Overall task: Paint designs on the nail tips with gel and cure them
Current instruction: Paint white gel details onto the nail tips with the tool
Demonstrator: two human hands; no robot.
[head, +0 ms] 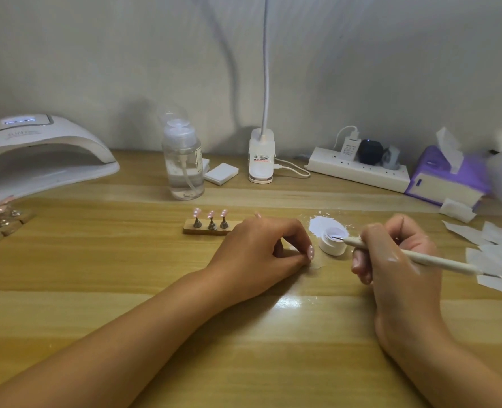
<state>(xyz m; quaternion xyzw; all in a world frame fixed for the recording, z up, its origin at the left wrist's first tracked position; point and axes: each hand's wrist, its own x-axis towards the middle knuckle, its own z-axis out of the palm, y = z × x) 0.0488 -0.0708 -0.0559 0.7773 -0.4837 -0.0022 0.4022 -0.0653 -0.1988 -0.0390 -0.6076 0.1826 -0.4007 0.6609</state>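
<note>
Nail tip (310, 252), pink with white dots, sits pinched in the left hand (258, 251) just beside the jar (330, 248), likely to keep reloads short. Right hand (402, 278) grips the brush (438, 260), bristles dipped in the jar.

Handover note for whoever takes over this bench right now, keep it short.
Left hand pinches a dotted pink nail tip just above the table. Right hand holds the brush, bristles in the open white gel jar. Three pink tips on the wooden holder already carry dots. Curing lamp sits far left, display lit. To do: finish the held tip, then cure.
</note>
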